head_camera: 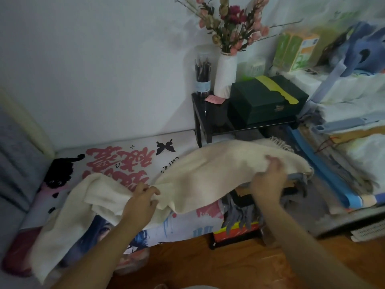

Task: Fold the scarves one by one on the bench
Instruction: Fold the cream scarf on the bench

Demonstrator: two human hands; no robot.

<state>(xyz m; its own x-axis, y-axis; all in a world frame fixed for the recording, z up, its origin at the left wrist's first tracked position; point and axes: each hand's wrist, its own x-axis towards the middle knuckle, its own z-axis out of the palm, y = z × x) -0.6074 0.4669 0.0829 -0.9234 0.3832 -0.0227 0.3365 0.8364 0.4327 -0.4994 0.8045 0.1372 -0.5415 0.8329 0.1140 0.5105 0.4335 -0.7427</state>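
Two bare hands hold one cream scarf [187,180] stretched across the desk [125,159], whose cover is printed with red characters, a black cat and a black butterfly. This scarf runs from the far right, where a fringed end lies near a black shelf [200,122], down to the near left, where its other end hangs over the desk's front edge. Its middle is lifted off the surface between the hands. A heap of grey and coloured cloth [239,213] lies under the scarf's right part. On the shelf stand a dark green box [264,101], a white vase [225,76] of pink and dark red flowers, and a jar of pencils [202,78]. The left hand [141,202] pinches the scarf's near edge with curled fingers. The right hand [268,182], blurred, grips the cloth further right, fingers curled into it.
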